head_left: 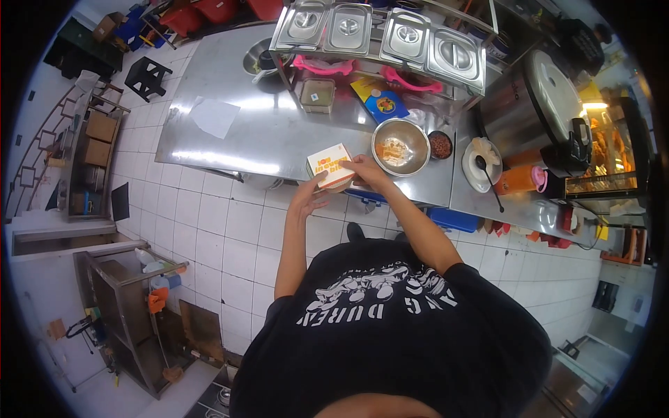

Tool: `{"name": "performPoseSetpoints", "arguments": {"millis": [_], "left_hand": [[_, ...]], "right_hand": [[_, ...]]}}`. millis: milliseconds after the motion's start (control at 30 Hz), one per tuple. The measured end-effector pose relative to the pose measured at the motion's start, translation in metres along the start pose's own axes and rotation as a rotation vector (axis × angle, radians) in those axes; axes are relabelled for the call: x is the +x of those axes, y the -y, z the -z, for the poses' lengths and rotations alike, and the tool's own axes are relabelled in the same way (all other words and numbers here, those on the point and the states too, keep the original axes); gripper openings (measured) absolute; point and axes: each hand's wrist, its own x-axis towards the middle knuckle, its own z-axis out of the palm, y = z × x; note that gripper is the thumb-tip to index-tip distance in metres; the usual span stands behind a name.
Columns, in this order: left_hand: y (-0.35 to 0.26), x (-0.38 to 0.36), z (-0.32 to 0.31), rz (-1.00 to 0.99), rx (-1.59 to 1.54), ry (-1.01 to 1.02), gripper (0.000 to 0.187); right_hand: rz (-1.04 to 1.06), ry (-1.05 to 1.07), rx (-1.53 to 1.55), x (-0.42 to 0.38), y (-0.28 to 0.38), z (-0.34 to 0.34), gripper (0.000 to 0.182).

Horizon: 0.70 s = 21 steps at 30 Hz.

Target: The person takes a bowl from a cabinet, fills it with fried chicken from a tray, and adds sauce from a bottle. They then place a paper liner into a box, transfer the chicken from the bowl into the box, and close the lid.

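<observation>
A white food box (330, 161) with orange and yellow lettering is between my hands, at the front edge of the steel table. My left hand (306, 196) is at its near left side, with the thumb on the lid and some fingers spread beneath. On the right side of the box, my right hand (368, 171) grips with the thumb over the top. What the box contains is hidden. Just right of it stands a steel mixing bowl (401, 147) with orange-brown residue inside.
Lidded steel pans (350, 28) line a shelf above the steel table (268, 132). Beside the bowl is a dark bowl of reddish bits (440, 145). Farther right are a plate with a black spoon (481, 164), an orange bottle (519, 180) and a large cooker (533, 97).
</observation>
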Motion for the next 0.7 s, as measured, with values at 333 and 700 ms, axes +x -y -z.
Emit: {"name": "performPoseSetpoints", "arguments": {"millis": [333, 700], "left_hand": [[0.03, 0.001, -0.002, -0.175, -0.265, 0.016, 0.065], [0.042, 0.03, -0.032, -0.376, -0.711, -0.098, 0.052]], "right_hand": [[0.05, 0.002, 0.255, -0.014, -0.004, -0.003, 0.04], [0.08, 0.052, 0.542, -0.001, -0.019, -0.009, 0.031]]}}
